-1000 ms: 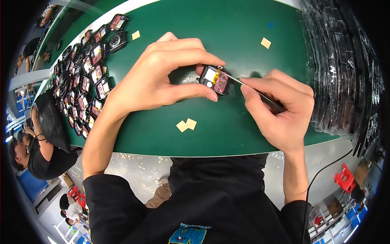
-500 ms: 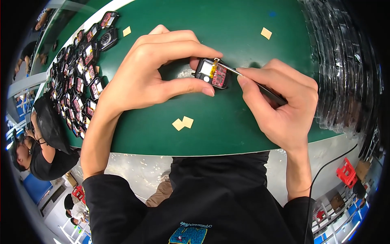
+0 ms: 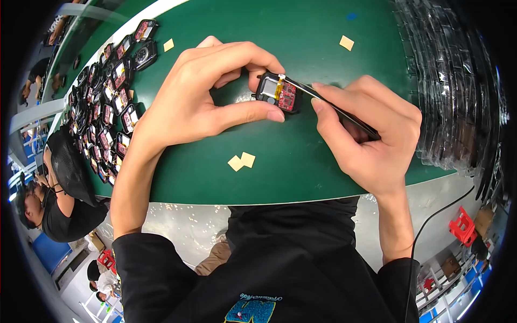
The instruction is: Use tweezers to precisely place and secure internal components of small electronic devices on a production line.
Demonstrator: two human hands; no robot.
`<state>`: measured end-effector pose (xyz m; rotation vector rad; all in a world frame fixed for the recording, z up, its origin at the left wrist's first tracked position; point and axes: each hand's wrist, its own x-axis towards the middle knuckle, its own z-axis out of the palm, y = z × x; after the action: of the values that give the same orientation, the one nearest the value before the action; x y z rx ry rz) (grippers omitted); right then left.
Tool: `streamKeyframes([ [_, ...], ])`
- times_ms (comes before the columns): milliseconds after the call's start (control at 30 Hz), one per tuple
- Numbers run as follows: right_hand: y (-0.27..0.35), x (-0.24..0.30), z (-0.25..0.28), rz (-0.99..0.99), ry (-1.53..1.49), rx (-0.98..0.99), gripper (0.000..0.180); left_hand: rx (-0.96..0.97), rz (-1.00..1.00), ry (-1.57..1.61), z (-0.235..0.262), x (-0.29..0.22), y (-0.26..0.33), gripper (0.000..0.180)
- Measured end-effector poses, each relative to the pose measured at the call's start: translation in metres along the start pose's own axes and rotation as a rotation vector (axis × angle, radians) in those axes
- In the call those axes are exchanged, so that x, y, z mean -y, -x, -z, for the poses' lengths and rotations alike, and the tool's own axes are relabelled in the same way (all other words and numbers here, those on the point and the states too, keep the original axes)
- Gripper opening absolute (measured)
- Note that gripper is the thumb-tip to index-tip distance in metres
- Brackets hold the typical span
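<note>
My left hand (image 3: 207, 94) pinches a small black device housing (image 3: 293, 110) by its edges, thumb below and index finger above. The open side of the housing faces up and shows a red circuit board (image 3: 289, 99), a silver-grey block (image 3: 270, 88) and a yellow strip (image 3: 280, 90) between them. My right hand (image 3: 377, 126) grips black tweezers (image 3: 344, 114) from the right. Their tips reach the upper end of the yellow strip, beside a small white piece near my left index fingertip. Whether the tips hold that piece is too small to tell.
Many similar open housings (image 3: 106, 114) lie crowded along the left of the green table (image 3: 215, 185). Small pale yellow squares (image 3: 247, 160) lie near the front edge and farther back. Stacked clear plastic trays (image 3: 449, 91) fill the right side. Another person (image 3: 70, 210) sits at far left.
The housing has shifted slightly left and up and tilted a little in my left hand. The tweezers' tips have moved along with it. The whole view has also shifted slightly.
</note>
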<state>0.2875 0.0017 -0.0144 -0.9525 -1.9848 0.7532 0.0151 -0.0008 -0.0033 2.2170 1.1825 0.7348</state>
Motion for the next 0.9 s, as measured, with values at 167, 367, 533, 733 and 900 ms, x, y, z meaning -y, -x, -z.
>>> streamKeyframes([
  [167,0.001,-0.001,-0.001,0.041,0.062,-0.015,0.028,0.004,-0.013,-0.011,0.000,0.002,-0.002,0.056],
  [367,0.001,-0.002,-0.005,0.082,0.085,-0.018,0.028,0.021,-0.001,0.012,0.003,0.002,-0.002,0.056],
  [533,-0.001,0.002,-0.001,0.005,0.025,0.035,0.023,0.059,-0.004,0.047,0.007,0.010,-0.001,0.058],
  [733,0.000,0.001,0.000,-0.075,-0.086,0.074,0.020,0.140,-0.008,0.087,0.013,0.014,-0.002,0.059],
  [900,0.000,0.004,0.002,-0.102,-0.080,0.090,0.019,0.158,-0.011,0.076,0.014,0.014,-0.003,0.059],
])
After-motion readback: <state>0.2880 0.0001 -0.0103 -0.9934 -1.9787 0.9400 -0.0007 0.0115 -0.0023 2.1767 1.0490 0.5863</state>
